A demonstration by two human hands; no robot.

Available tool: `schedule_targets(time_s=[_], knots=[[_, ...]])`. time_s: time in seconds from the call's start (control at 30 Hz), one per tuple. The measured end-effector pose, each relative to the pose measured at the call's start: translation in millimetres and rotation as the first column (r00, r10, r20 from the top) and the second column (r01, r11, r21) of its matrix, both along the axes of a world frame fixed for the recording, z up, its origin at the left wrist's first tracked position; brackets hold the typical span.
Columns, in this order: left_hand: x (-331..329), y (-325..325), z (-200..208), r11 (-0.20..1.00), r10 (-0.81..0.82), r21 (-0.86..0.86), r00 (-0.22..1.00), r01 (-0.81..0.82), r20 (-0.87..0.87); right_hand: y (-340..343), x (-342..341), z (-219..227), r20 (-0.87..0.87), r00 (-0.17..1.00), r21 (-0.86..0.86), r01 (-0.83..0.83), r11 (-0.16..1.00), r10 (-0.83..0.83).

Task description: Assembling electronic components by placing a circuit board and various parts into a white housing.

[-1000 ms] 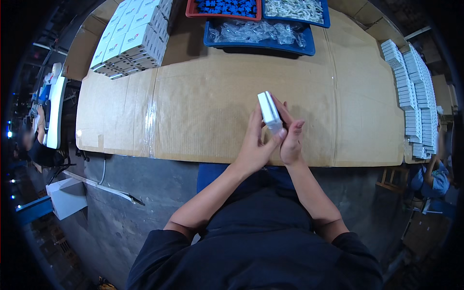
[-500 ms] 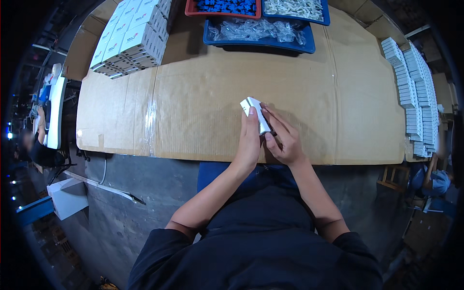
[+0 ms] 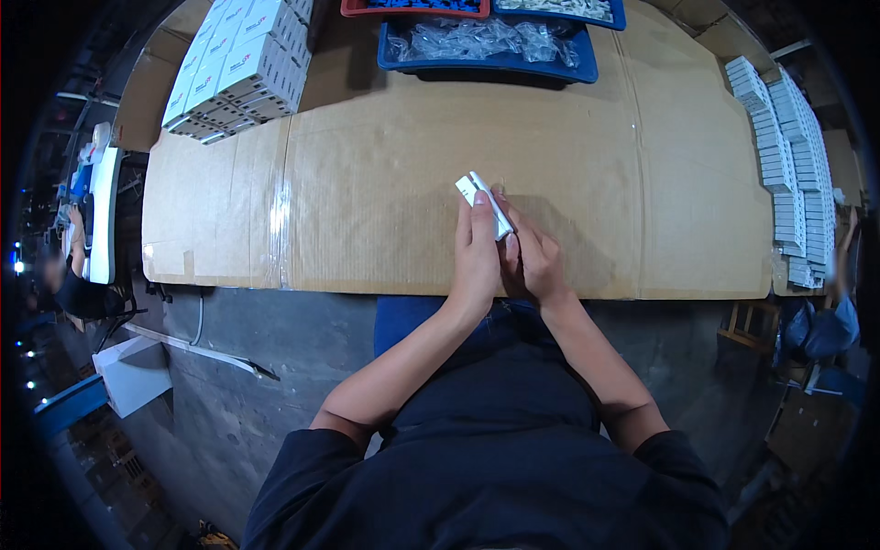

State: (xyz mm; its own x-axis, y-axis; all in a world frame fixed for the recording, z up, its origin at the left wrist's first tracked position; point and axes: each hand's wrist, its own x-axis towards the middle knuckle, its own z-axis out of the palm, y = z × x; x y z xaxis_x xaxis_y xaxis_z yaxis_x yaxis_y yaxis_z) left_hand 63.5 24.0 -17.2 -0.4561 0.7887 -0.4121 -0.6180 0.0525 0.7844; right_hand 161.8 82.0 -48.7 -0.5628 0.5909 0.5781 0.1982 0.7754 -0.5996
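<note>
A small white box [image 3: 489, 209] is held up between my two hands, above the near edge of the cardboard-covered table [image 3: 385, 183]. My left hand [image 3: 476, 252] grips its left side, with the thumb lying along the face toward me. From the right, my right hand [image 3: 536, 257] closes on the box's right side and lower end, its fingers bent. A narrow gap runs along the box near its upper end; whether a flap stands open there I cannot tell. My fingers hide much of its right side.
White boxes [image 3: 240, 69] are stacked at the far left. At the back stand a blue tray [image 3: 486, 71] of clear plastic bags, a red tray [image 3: 412, 11] of blue parts and another blue tray [image 3: 619, 16] of pale parts. Rows of small white boxes [image 3: 779, 156] line the right edge.
My right fingers have drawn in closer around the box, and the box has turned slightly in my hands. The whole view has shifted a little, with the trays now higher in it.
</note>
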Motion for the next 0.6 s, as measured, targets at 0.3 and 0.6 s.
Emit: schedule_targets(time_s=[0.3, 0.6], knots=[[3.0, -0.4, 4.4, 0.997, 0.079, -0.025, 0.996, -0.078, 0.031, -1.8, -3.1, 1.9, 0.01, 1.0, 0.031, -0.003, 1.0, 0.003], [3.8, -4.2, 5.2, 0.998, 0.06, 0.003, 0.998, -0.06, 0.012, -1.5, -2.0, -1.0, -0.009, 1.0, 0.022, 0.0, 1.0, 0.0]])
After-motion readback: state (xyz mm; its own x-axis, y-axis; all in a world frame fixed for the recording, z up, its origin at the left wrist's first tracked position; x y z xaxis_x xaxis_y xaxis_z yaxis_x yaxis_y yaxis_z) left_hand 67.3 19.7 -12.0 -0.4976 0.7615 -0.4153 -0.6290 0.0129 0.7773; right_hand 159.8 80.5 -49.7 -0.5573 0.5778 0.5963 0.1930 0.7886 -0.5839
